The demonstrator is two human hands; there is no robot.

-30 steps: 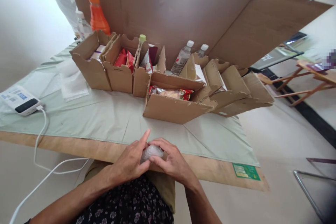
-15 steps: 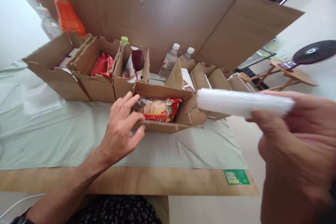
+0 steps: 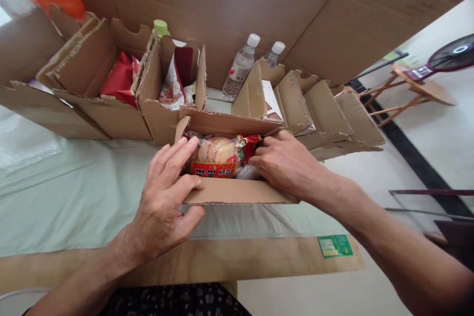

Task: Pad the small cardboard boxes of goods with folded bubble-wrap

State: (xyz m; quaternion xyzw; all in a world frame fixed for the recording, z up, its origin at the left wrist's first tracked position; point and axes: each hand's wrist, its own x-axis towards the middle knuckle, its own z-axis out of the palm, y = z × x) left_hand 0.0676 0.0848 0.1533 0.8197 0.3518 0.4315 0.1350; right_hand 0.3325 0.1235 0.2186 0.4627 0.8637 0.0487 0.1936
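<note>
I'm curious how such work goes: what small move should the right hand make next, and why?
Probably, the right hand should ease its fingers off the crinkled, translucent plastic bundle: that bundle is inside the open, brown cardboard box, beside the red-and-clear plastic food packet, with the fingers right at it.

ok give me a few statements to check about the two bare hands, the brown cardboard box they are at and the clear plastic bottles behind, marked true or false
The right hand reaches into the open brown cardboard box. True.
The left one of two neighbouring clear plastic bottles has an orange cap. False: its cap is white.
The left hand is at that box's left end. True.
A translucent, bubble-textured bundle is at the left hand's fingers. False: it is at the right hand's.
A clear plastic packet with red printing lies in that box. True.
</note>
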